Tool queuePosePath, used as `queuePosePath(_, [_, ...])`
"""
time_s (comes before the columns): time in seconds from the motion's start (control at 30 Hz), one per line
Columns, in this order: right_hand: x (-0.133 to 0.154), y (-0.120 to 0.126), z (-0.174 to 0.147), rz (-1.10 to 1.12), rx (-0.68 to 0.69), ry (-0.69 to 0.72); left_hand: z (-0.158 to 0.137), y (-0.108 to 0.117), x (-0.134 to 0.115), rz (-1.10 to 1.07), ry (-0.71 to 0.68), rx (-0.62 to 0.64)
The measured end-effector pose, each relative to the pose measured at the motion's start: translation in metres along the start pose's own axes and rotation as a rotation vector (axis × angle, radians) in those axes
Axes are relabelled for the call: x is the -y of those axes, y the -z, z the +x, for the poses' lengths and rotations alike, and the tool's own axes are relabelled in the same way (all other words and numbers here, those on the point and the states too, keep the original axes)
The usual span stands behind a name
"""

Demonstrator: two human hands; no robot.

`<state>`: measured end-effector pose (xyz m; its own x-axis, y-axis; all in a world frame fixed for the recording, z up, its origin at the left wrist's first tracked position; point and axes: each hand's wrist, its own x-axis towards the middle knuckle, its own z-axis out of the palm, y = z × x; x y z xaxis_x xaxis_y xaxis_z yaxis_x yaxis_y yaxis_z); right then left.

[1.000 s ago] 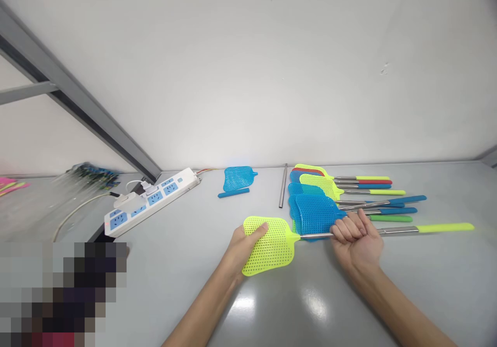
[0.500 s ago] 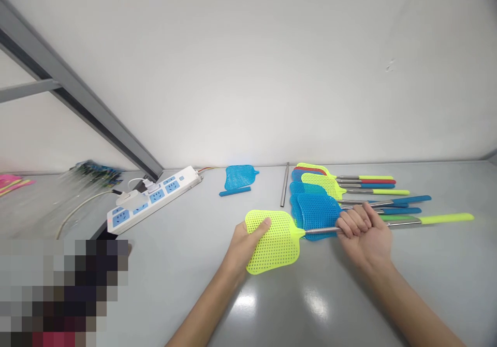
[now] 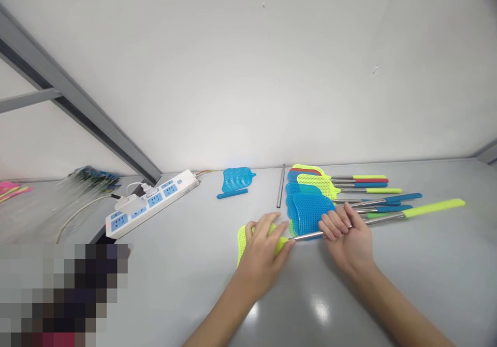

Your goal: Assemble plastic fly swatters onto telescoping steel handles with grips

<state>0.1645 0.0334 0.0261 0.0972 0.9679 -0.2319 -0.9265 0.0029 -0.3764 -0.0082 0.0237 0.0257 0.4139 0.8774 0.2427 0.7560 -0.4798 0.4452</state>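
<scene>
A yellow fly swatter [image 3: 435,208] with a telescopic metal shaft lies across both my hands, its grip pointing right. My left hand [image 3: 262,251] covers most of its perforated head, thumb and fingers around the neck where head meets shaft. My right hand [image 3: 347,238] is palm up, with its fingers curled over the metal shaft. Just behind the shaft is a pile of fly swatters, with a blue swatter head [image 3: 310,213] on top, partly hidden by my right hand.
Further back lie a yellow swatter [image 3: 316,184], a loose blue swatter head [image 3: 236,179], a blue grip [image 3: 232,193] and a metal rod [image 3: 280,186]. A white power strip [image 3: 153,202] with plugs stands left. Plastic-wrapped items [image 3: 93,178] lie beyond the metal frame [image 3: 85,109].
My left hand has moved from the edge of the yellow head to its neck, now covering the head. The swatter has tilted, grip end higher. My right hand has shifted slightly left.
</scene>
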Motion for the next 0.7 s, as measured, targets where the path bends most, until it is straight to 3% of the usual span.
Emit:
queuePosePath(0.23, [-0.021, -0.003, -0.01, -0.044, 0.037, -0.135, -0.002, 0.001, -0.012, -0.131, -0.089, 0.249])
queuePosePath(0.7, [-0.014, 0.003, 0.0, 0.008, -0.018, -0.182, -0.004, -0.002, -0.011, -0.078, 0.01, 0.311])
